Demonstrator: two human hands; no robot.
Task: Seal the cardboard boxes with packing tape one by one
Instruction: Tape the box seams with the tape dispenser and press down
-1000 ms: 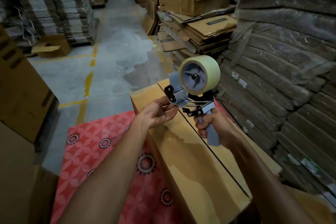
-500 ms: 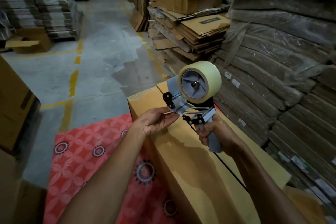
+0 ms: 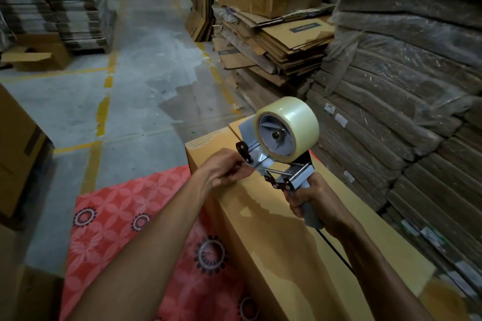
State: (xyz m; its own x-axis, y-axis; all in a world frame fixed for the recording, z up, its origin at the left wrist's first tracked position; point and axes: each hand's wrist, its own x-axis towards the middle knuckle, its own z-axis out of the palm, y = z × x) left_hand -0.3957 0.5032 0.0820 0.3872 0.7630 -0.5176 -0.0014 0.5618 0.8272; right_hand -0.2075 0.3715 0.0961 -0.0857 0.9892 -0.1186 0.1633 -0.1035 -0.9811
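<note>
The dispenser point(image 3: 297, 177) is held just above the box point(image 3: 255, 237) by its grip, round which the right hand point(image 3: 314, 199) is curled. The left hand point(image 3: 224, 171) is set at the dispenser's mouth with its fingertips point(image 3: 249, 170) pressed together, apparently pinching the loose end of the tape point(image 3: 297, 125). The end itself is too small to be made out. The box stands close in front, with a red mat point(image 3: 117, 216) at its left side. A dark seam point(image 3: 336, 250) is seen open between its top flaps. The step in hand is judged to be freeing the tape's end. Next, the end would need to be drawn out, pressed onto the box at the seam, and the dispenser lowered and run along it.
</note>
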